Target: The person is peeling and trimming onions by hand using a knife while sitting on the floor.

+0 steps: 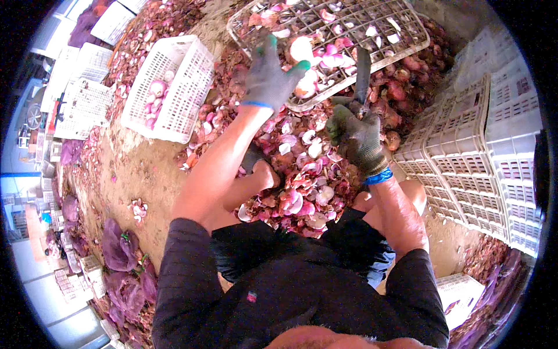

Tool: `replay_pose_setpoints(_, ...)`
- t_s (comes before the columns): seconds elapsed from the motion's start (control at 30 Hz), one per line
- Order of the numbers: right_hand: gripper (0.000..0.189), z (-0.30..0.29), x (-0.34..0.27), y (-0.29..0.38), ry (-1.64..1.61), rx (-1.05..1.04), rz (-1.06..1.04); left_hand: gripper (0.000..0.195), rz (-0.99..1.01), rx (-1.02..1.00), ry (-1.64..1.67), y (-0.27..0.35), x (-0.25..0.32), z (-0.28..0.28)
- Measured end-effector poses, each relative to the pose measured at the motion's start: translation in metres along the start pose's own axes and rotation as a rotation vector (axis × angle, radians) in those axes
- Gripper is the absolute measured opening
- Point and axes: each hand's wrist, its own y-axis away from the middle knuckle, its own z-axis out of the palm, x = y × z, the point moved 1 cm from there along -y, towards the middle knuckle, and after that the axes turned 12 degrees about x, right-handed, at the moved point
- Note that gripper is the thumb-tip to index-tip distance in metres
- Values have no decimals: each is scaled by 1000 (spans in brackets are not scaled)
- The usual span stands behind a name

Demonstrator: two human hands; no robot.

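Observation:
My left hand (pixel 270 78), in a grey glove with green fingertips, is over the near left edge of a dirty plastic grid crate (pixel 392 54). Its thumb and fingers are spread apart. Beside the thumb, a pale peeled onion (pixel 301 49) and a second onion (pixel 306 86) rest on the grid among loose pink skins. My right hand (pixel 359 135), gloved and cuffed with a blue band, grips a knife (pixel 362 76) whose broad dark blade points away from me. Below both hands, a heap of onion peelings (pixel 301 192) lies between my legs.
To the left stands a white slotted crate (pixel 170 87) with several peeled onions (pixel 158 89) inside. Unpeeled onions (pixel 399 94) are piled beyond my right hand. Stacked crates (pixel 462 157) rise close on my right. Purple mesh sacks (pixel 120 248) lie at the lower left.

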Motion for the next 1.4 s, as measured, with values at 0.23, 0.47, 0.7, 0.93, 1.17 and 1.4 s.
replay_pose_setpoints(0.23, 22, -8, 7, -7, -87, -36, -26, 99, -145, -97, -215, -59, 32, 62)
replay_pose_setpoints(0.47, 30, -11, -5, -6, -8, -23, -44, 72, -363, -48, 817, -47, -10, 48)
replay_pose_setpoints(0.7, 47, 6, -9, 23, 41, -267, 84, 52, -503, -116, 1430, 51, -16, -16)
replay_pose_setpoints(0.93, 42, 31, 23, 40, 94, -415, 51, 41, -254, 121, 1005, 133, -4, -42)
replay_pose_setpoints(1.17, 27, 34, 21, 43, 179, -316, 103, 33, -282, 147, 1048, 144, -10, -37)
replay_pose_setpoints(1.4, 12, 26, 45, 26, 122, -213, -19, 35, -326, 152, 1153, 143, -3, -39)
